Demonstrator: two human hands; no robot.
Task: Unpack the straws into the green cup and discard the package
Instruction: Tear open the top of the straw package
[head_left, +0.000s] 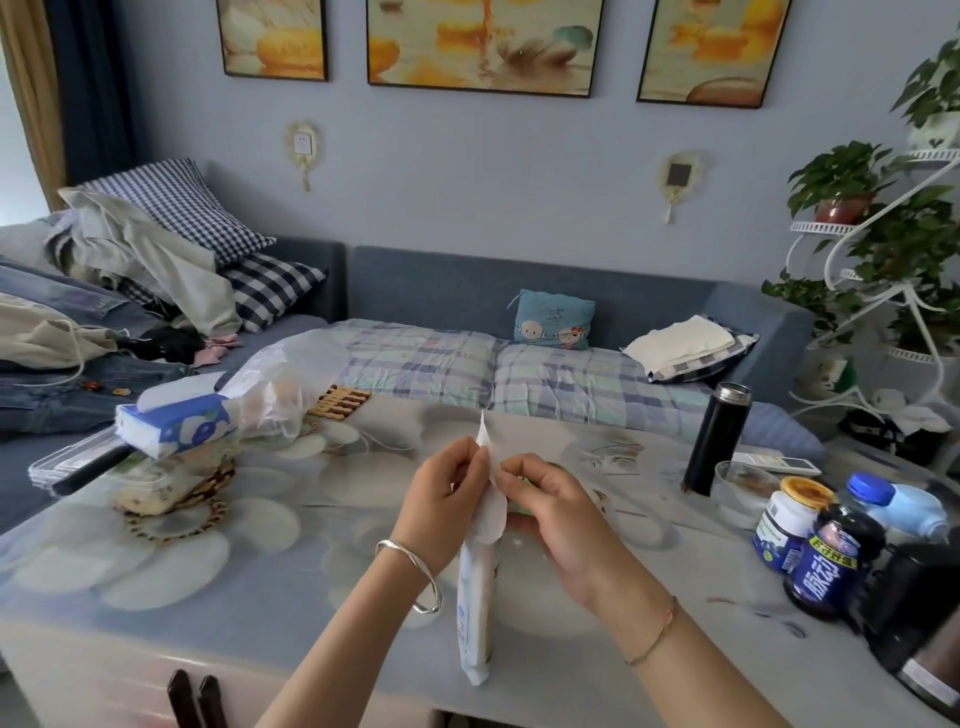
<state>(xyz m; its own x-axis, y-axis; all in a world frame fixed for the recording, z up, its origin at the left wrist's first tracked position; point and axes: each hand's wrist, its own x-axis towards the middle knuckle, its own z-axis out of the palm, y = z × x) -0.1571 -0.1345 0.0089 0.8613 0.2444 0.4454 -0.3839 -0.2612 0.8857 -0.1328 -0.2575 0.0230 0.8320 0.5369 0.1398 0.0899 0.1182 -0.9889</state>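
Head view: both hands working the top of the straw package (475, 587) above the surface (260, 545).

Left hand (444, 506) and right hand (550, 512) are close together, each pinched on one side of the package's upper end, which stands upright between them with a torn flap pointing up. Green cup (522, 512) is mostly hidden behind the right hand; only slivers of green show. Straws not visible, presumably inside. Judgement: opening step. Pull the two sides apart evenly, keep the package upright so nothing spills, widen the mouth fully, then tip over the cup just behind.
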